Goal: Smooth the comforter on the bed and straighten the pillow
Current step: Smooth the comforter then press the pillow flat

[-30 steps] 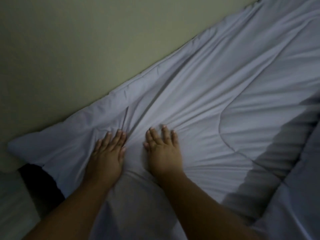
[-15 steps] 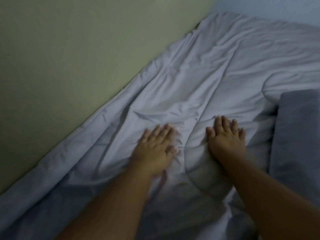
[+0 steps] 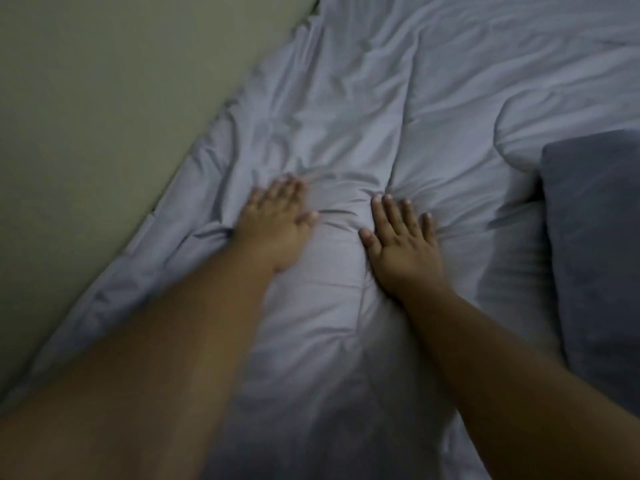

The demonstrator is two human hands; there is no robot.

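Note:
A pale grey-lilac comforter covers the bed, creased and bunched in the middle. My left hand lies flat on it, palm down, fingers together and pointing away from me. My right hand presses flat beside it, fingers spread, with wrinkles fanning out from its fingertips. Neither hand holds any cloth. A darker grey pillow lies at the right edge, partly cut off by the frame.
A plain beige-green wall runs diagonally along the left side of the bed, with the comforter's edge pressed against it. The room is dim.
Both hands have slid along the comforter away from its near corner toward the pillow end, staying flat. The pillow has come into view at the right.

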